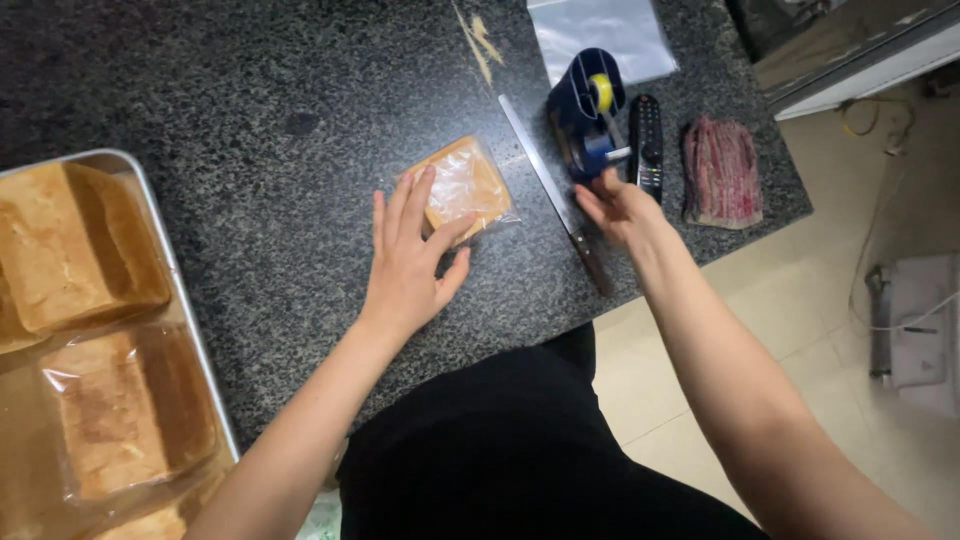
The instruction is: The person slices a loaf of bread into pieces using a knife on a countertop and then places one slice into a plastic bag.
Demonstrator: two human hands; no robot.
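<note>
Two hands over granite counter [250, 150]: left hand [410, 255] flat, fingers spread, on bagged bread slice [465, 185]; right hand [615, 205] pinching at blue tape dispenser [588, 110] near front edge, beside knife [550, 195].

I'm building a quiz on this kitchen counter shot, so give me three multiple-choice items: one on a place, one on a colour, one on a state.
1. Where does the knife lie?
A. Between the bagged bread slice and the tape dispenser
B. In the tray
C. On the floor

2. What colour is the tape dispenser?
A. Red
B. Dark blue
C. White

3. What is the left hand doing?
A. Lifting the knife
B. Hanging off the counter
C. Pressing flat on the bagged bread slice

Answers:
1 A: the blade runs down the counter between the two.
2 B: its body is dark blue, with a yellowish roll.
3 C: fingers are spread over the bag's near edge, while the right hand reaches the dispenser's front.
</note>
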